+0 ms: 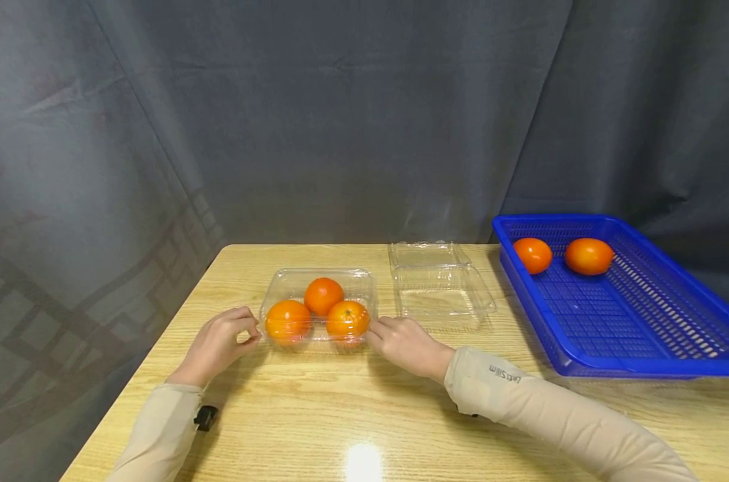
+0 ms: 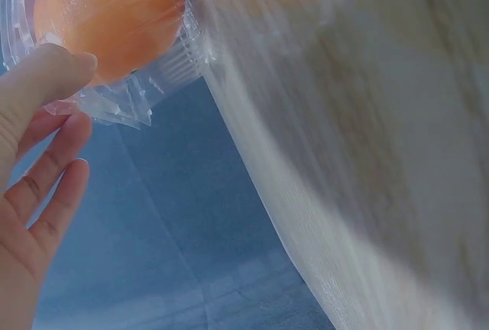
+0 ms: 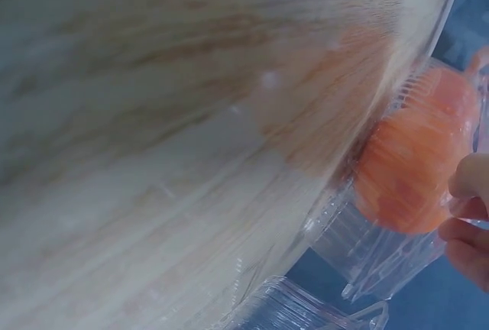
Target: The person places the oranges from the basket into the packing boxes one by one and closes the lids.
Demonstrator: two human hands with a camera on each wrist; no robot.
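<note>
A clear plastic clamshell box [image 1: 316,273] stands on the table with three oranges inside, one orange [image 1: 324,296] behind and two in front. Clear plastic spans over the front oranges. At the box's left front corner, my left hand [image 1: 222,338] pinches the rim; the left wrist view shows the thumb [image 2: 65,70] over the plastic and the index finger partly hidden beneath it. My right hand [image 1: 403,343] grips the right front corner, thumb and fingers at the rim beside an orange [image 3: 405,169] in the right wrist view.
Right of the box, a second clear clamshell box [image 1: 439,301] lies opened out. A blue plastic basket [image 1: 587,367] with two oranges stands at the far right of the wooden table [image 1: 316,422]. A dark curtain [image 1: 352,134] hangs behind the table.
</note>
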